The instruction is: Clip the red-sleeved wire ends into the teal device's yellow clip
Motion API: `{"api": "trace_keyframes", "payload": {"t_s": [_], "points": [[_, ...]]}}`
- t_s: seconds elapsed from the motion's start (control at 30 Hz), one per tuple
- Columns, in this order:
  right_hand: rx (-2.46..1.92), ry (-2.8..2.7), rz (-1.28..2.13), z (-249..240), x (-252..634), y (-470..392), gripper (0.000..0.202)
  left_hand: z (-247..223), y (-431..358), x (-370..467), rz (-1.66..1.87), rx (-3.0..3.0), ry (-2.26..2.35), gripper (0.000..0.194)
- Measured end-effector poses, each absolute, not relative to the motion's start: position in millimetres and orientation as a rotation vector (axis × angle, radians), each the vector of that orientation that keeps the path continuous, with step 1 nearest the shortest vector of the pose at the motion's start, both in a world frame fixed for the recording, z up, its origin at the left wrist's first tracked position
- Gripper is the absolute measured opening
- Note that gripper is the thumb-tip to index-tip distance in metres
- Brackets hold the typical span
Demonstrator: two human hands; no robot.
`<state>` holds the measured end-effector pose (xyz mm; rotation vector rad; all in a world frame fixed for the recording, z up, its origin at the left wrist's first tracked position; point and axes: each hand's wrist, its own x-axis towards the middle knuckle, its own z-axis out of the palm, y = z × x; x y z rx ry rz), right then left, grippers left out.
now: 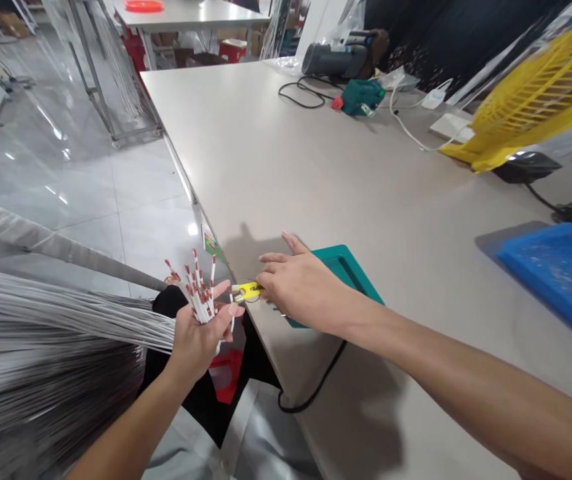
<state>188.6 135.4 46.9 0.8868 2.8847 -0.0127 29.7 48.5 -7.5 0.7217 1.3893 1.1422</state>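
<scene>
My left hand (197, 343) is closed around a bundle of white wires (200, 293) with brownish-red tips that fan upward. One strand stands apart at its fingertips, beside the jaws of a small yellow tool (249, 291). My right hand (306, 283), palm down at the table edge, grips that tool; its kind is unclear, and its rear end is hidden under the hand. Some right fingers stretch out to the left. Partly covered by the right hand and wrist, a flat teal box (339, 257) with a dark slot lies on the table.
Long white wires (66, 313) hang at my left. A black cable (316, 393) curves near the table's (266, 147) front edge. To the right are a blue tray (561, 267) and a yellow fan (541, 93). Farther back sit a green device (362, 97) and a grey motor-like machine (333, 60).
</scene>
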Motion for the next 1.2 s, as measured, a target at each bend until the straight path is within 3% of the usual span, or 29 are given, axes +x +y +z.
{"api": "trace_keyframes", "payload": {"t_s": [0.23,0.37,0.6,0.8,0.9,0.97,1.07,1.2], "points": [[0.890,2.912,0.017,44,190,135,0.016,-4,53,33,1.080,0.753,1.481,0.055],[0.934,2.895,-0.020,44,192,134,0.008,-7,54,32,1.073,0.750,1.488,0.053],[0.952,2.948,-0.004,34,194,132,0.057,-10,49,30,1.087,0.730,1.491,0.052],[0.964,2.934,-0.040,39,193,134,0.058,-8,42,24,1.122,0.744,1.479,0.056],[1.043,3.066,-0.001,43,191,122,0.063,-10,35,16,1.164,0.775,1.481,0.041],[1.133,3.211,-0.022,43,187,108,0.056,-10,29,9,1.157,0.833,1.475,0.023],[1.250,3.335,-0.422,35,175,86,0.028,-8,21,-1,1.154,0.904,1.472,0.018],[1.304,3.136,-1.505,17,153,75,0.020,-10,12,-9,1.187,0.777,1.337,0.019]]}}
